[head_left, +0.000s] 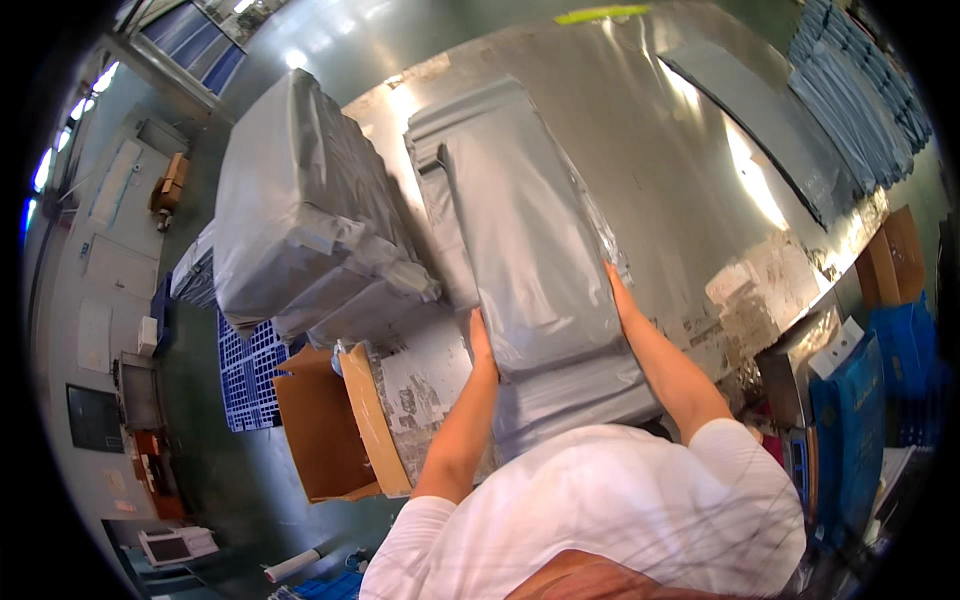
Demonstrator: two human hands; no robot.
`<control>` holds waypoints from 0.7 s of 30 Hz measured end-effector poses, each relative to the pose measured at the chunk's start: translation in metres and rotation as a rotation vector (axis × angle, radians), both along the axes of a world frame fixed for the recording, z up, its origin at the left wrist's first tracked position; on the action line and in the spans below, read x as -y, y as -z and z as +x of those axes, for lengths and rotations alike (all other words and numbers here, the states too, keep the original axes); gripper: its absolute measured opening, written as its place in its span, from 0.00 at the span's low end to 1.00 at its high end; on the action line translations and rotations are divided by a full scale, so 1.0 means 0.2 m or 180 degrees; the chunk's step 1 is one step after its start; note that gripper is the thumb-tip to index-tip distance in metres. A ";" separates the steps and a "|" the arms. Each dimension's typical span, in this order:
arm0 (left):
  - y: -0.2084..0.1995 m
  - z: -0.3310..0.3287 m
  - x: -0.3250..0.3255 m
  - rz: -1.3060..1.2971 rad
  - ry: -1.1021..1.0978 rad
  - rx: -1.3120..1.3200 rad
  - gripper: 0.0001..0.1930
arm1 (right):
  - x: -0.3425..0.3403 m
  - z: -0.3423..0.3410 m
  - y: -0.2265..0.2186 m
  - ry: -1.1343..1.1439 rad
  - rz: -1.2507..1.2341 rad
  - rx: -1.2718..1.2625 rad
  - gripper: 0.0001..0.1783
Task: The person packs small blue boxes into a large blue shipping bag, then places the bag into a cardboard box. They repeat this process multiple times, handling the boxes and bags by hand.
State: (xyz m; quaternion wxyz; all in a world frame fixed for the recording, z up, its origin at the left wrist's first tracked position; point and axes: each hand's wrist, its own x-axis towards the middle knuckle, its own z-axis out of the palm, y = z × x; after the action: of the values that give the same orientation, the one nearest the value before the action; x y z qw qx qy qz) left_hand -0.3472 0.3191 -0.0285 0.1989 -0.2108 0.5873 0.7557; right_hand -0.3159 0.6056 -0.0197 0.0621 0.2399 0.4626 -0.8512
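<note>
A long, flat package in shiny grey plastic [535,240] lies lengthwise in front of me, over other grey plastic packages [470,110] that show at its far end and left side. My left hand [482,338] is closed on its left long edge near my body. My right hand [618,290] grips the opposite edge, a little farther out. The fingertips of both hands are partly hidden along the sides and underneath. A folded grey plastic part [570,400] lies between the package and my white shirt.
A tall stack of grey plastic packages [290,210] stands left on the metal table [640,140]. An open cardboard box [325,430] is at the near left, beside a blue pallet [245,375]. At the far right lie a flat grey sheet [760,120] and folded blue-grey bags [855,110].
</note>
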 end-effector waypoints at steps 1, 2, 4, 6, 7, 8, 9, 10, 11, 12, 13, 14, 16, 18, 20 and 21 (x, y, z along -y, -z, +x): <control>-0.07 -0.03 -0.04 0.0685 -0.0096 0.0372 0.25 | 0.02 -0.01 -0.07 -0.0168 -0.0841 0.0287 0.30; -0.15 -0.06 -0.07 0.1378 -0.0179 0.0741 0.28 | 0.04 -0.01 -0.08 -0.0180 -0.0283 0.0062 0.36; -0.45 -0.05 -0.11 0.0492 0.0464 0.0217 0.32 | 0.03 0.04 -0.22 -0.0416 -0.0405 0.0365 0.35; -0.63 -0.11 -0.07 0.0267 0.1038 -0.0630 0.40 | 0.05 0.07 -0.37 -0.0608 -0.0795 0.0581 0.33; -0.72 -0.15 -0.06 0.0017 0.1121 -0.0968 0.40 | 0.07 0.08 -0.42 -0.0635 -0.1142 0.0671 0.32; -0.83 -0.17 -0.05 -0.0254 0.1188 -0.1299 0.41 | 0.11 0.09 -0.46 -0.0595 -0.1237 0.0527 0.31; -0.96 -0.19 -0.05 -0.0514 0.1275 -0.1630 0.41 | 0.15 0.11 -0.50 -0.0525 -0.1319 0.0377 0.31; -1.07 -0.19 -0.04 -0.0526 0.1310 -0.1794 0.41 | 0.17 0.11 -0.54 -0.0460 -0.1400 0.0259 0.30; -1.20 -0.19 -0.01 -0.0548 0.1348 -0.1954 0.40 | 0.18 0.08 -0.59 -0.0360 -0.1270 0.0036 0.30; -1.33 -0.14 0.01 -0.0555 0.1266 -0.2109 0.40 | 0.21 0.06 -0.63 -0.0238 -0.1154 -0.0176 0.30; -1.47 -0.10 0.04 -0.0561 0.1204 -0.2264 0.40 | 0.24 0.04 -0.68 -0.0094 -0.1046 -0.0394 0.31; -1.56 -0.08 0.09 -0.0583 0.1141 -0.2410 0.39 | 0.27 0.00 -0.80 -0.0326 -0.0883 -0.0699 0.30; -1.72 -0.07 0.26 -0.0656 0.0784 -0.2608 0.37 | 0.36 -0.11 -1.06 -0.0652 -0.0753 -0.1106 0.29; -1.84 -0.15 0.44 -0.0391 0.0268 -0.2614 0.35 | 0.48 -0.25 -1.36 -0.0841 -0.0499 -0.1605 0.29; -2.05 -0.20 0.53 0.0142 -0.0469 -0.2870 0.23 | 0.63 -0.44 -1.61 -0.0998 -0.0294 -0.2269 0.28; -2.12 -0.25 0.64 0.0016 -0.0920 -0.2586 0.18 | 0.74 -0.51 -1.75 -0.1109 -0.0319 -0.2421 0.27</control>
State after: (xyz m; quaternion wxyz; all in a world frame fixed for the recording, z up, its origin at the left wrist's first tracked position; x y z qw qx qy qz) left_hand -0.3978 0.1907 0.3960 -0.1559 0.0241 0.5805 0.7988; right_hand -0.4174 0.4582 0.3296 0.0415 -0.1766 0.4442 -0.8774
